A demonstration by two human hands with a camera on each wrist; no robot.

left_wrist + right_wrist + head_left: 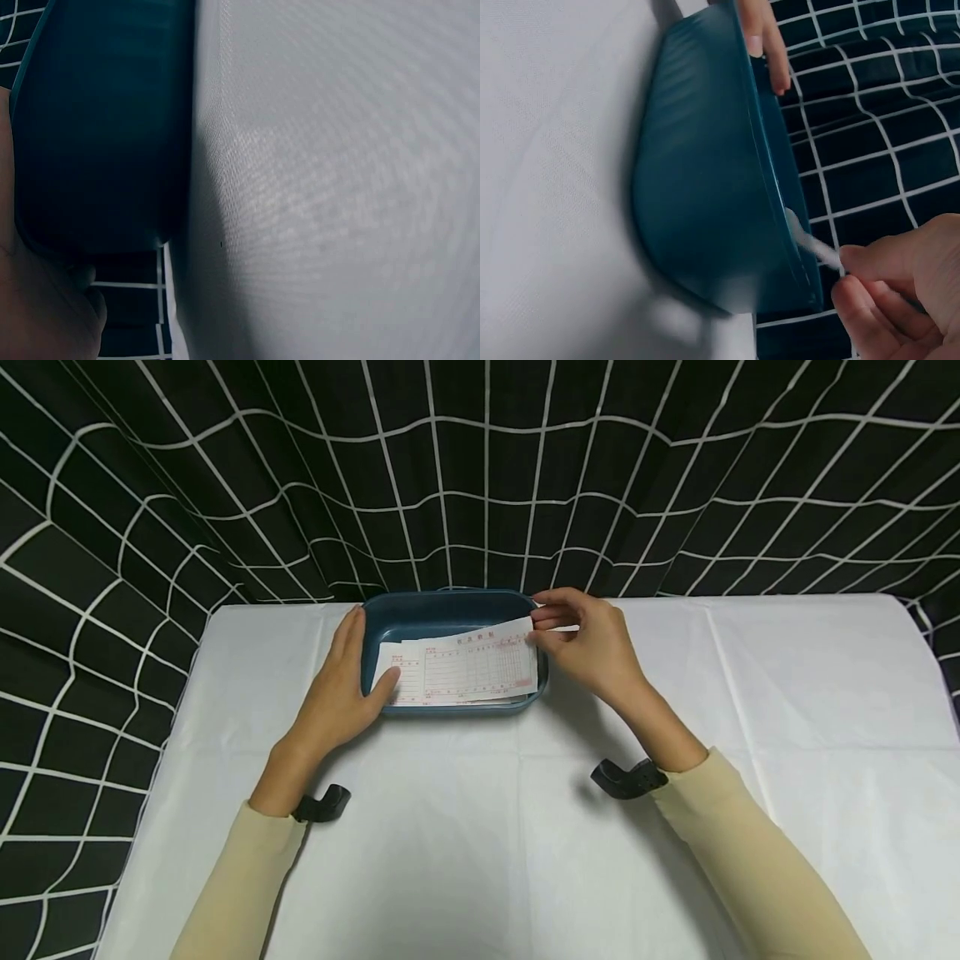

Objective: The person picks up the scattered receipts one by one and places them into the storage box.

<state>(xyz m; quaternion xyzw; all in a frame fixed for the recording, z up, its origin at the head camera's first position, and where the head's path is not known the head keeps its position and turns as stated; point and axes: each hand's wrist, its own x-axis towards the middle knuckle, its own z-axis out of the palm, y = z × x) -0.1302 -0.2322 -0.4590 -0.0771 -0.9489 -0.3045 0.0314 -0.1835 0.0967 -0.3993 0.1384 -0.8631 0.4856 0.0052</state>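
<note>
on the near part of the white surface (pixel 480 860): two pale sleeves, a dark clip at each wrist. further in, left hand (pixel 341 685) lies flat against the left end of the blue tray (pixel 450 610), fingers straight, thumb resting on the paper slips (pixel 461 670) inside. right hand (pixel 588 639) pinches the right edge of the top slip, just over the tray's right rim. tray sits at the far edge of the surface. behind it, black cloth with white grid (pixel 480 468).

A white cloth (pixel 750 710) covers the table — behind and to both sides hangs a black curtain (pixel 480 468) with a white grid.
</note>
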